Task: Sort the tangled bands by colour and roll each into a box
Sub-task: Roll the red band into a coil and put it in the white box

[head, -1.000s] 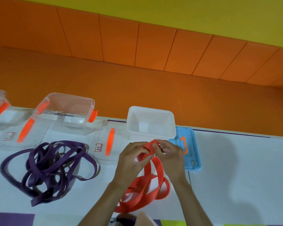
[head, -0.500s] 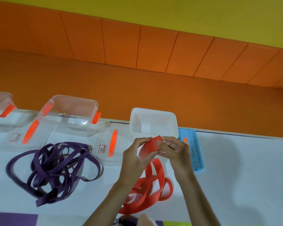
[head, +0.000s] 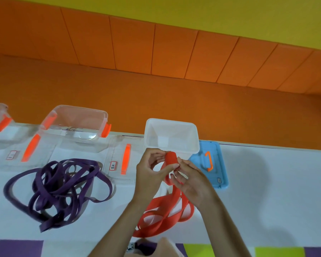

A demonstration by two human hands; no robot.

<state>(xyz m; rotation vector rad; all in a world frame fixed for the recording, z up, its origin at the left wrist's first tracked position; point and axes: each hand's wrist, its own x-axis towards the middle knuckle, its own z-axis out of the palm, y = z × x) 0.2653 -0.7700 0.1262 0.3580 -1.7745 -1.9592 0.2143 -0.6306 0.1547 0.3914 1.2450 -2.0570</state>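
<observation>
Bright, even indoor light from above left. Soft grey shadows over the right part of the white table (head: 267,182). Faint glare on the clear box (head: 78,123). Wide-angle bowing of straight lines toward edges. Slight softness throughout.

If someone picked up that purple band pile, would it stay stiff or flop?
Probably flop: the purple band lies in loose, curling loops. It would likely lift as one dangling clump, since the loops cross and tangle.
</observation>
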